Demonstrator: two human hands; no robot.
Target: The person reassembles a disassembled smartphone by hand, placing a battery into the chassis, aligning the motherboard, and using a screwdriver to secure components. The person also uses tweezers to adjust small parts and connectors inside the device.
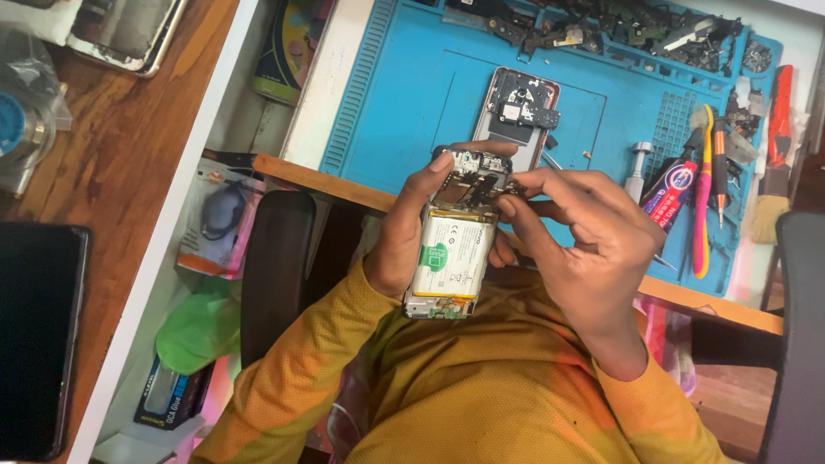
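The left hand [404,232] grips with closed fingers an opened phone [455,245], its white battery [453,256] facing up, above the blue work mat [404,94], while the right hand [584,236] pinches with its fingertips the phone's upper circuit part.

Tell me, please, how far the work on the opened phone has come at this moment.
Done: the slim opened phone with the white battery has no back cover, so battery and circuit board show. In hand: the left hand holds the phone from the side, while the right hand fingers pinch at the board near its top. Left: another opened phone body and loose dark small parts lie on the blue work mat, unassembled.
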